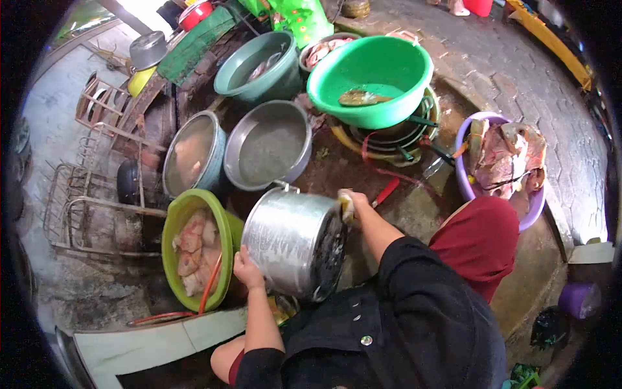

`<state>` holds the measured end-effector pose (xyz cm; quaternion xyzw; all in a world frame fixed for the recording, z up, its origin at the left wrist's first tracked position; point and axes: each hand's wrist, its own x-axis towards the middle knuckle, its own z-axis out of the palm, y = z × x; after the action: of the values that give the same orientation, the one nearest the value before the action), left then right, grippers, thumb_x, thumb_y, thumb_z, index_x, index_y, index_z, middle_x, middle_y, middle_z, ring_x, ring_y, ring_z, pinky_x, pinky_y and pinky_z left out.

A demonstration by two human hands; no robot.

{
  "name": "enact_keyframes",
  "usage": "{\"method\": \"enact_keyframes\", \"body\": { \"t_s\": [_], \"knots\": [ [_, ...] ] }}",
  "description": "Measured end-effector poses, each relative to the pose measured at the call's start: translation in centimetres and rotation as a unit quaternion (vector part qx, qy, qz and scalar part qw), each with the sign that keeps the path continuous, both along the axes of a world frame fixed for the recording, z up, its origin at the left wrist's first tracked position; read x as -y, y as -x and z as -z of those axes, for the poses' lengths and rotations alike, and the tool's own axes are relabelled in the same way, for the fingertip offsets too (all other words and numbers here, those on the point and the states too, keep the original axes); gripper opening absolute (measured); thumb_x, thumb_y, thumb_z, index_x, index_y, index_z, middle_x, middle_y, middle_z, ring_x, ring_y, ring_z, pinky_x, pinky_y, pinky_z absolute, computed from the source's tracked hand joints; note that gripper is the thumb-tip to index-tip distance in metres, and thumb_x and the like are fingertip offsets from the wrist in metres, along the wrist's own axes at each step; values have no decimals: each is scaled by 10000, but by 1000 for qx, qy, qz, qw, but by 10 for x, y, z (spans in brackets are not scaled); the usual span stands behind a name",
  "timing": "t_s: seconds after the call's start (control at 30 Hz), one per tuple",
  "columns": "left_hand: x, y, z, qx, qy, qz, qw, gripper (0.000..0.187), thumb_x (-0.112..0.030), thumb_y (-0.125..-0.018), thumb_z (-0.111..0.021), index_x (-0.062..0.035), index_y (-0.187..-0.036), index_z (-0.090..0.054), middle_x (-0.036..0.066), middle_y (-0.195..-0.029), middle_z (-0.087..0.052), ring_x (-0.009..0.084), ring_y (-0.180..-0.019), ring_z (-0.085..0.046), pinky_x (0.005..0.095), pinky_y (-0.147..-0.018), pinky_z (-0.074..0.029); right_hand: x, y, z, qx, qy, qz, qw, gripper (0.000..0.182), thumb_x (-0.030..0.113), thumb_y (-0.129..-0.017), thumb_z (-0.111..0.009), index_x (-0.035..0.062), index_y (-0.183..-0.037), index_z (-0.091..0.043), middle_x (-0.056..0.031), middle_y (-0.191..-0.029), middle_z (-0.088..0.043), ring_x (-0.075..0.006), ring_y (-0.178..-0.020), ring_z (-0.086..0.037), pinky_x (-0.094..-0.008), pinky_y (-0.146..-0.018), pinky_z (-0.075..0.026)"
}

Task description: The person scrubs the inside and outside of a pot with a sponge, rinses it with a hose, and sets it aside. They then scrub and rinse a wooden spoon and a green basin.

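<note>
A large metal pot (285, 236) lies tipped on its side in front of my body, its blackened base turned to the right. My left hand (248, 268) is closed on the pot's lower left edge. At the upper right edge of the base, my right hand (353, 201) is wrapped round a yellowish sponge or cloth (346, 209). A red-handled knife (387, 192) lies on the wet floor just right of that hand. Left of the pot, a lime-green tub (230, 249) holds pale pieces of meat or fish.
Behind the pot stand a grey basin (304, 152), a blue-grey basin (217, 155) and a teal tub (223, 81). A green basin (408, 81) rests on other vessels. A purple tub (461, 162) of large fish pieces is at right. Wire racks (78, 214) stand left.
</note>
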<state>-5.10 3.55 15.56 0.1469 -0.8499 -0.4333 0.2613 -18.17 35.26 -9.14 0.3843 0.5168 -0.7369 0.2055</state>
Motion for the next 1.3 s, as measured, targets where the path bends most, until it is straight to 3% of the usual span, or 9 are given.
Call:
{"method": "enact_keyframes", "body": {
  "t_s": [0.27,0.57,0.73,0.77,0.87,1.03,1.13,1.23,1.3],
  "knots": [
    [-28,-2,-10,84,116,-111,983,478,-395,-952,-425,27,-802,-591,233,-747,-602,426,-684,-533,462,-631,-423,49,-82,-60,85,-124,29,988,560,385,-764,-685,-63,-1087,-591,-217,-1094,-605,-359,-957,-602,-428,-817,-461],
    [-48,2,-12,82,103,-43,990,435,-342,-962,-416,31,-807,-575,234,-740,-604,417,-698,-562,447,-625,-428,33,-27,-219,-364,-91,114,920,479,286,-758,-726,-60,-1061,-590,-119,-916,-662,-149,-789,-602,-281,-704,-484],
    [-87,8,-15,56,78,15,995,410,-321,-960,-419,38,-843,-578,217,-746,-611,370,-681,-572,426,-642,-434,-1,-29,-48,-122,-155,-107,975,383,311,-818,-654,-46,-950,-619,-129,-844,-649,-214,-733,-633,-361,-620,-507],
    [-89,12,-14,64,92,8,994,394,-312,-958,-423,38,-864,-576,218,-762,-616,377,-705,-580,423,-655,-441,7,-59,-18,-99,188,59,975,274,271,-852,-595,4,-886,-646,-121,-809,-645,-229,-669,-631,-389,-568,-507],
    [-81,29,5,78,107,5,991,373,-303,-958,-421,29,-886,-575,221,-781,-621,388,-737,-591,427,-670,-448,9,-88,90,31,221,18,975,300,329,-901,-503,60,-866,-631,-110,-808,-640,-250,-657,-614,-408,-591,-504],
    [-100,35,-8,72,97,5,993,315,-276,-953,-434,7,-901,-561,224,-756,-615,397,-719,-595,459,-647,-445,-13,-109,-163,8,41,-52,998,359,396,-850,-569,51,-935,-623,-128,-881,-622,-275,-773,-591,-489,-669,-481],
    [-105,39,0,33,73,-17,997,283,-247,-949,-449,11,-870,-533,240,-774,-608,393,-698,-589,459,-630,-446,-41,-82,-187,-112,85,-63,988,394,370,-805,-631,70,-1061,-636,-154,-1252,-515,-367,-1064,-511,-548,-857,-401],
    [-105,38,20,33,-24,-1,999,221,-207,-914,-481,9,-891,-524,244,-788,-595,425,-751,-576,472,-658,-445,-72,-58,-232,-185,170,-67,966,270,312,-843,-588,145,-1047,-643,-71,-904,-641,-253,-802,-618,-546,-691,-487],
    [-118,30,16,82,-60,-70,992,201,-196,-910,-474,1,-925,-513,242,-798,-591,435,-770,-570,491,-673,-432,-96,-58,-254,-175,75,-95,977,459,407,-785,-635,122,-1143,-600,-116,-1085,-599,-274,-954,-588,-557,-767,-464]
  ]
}}
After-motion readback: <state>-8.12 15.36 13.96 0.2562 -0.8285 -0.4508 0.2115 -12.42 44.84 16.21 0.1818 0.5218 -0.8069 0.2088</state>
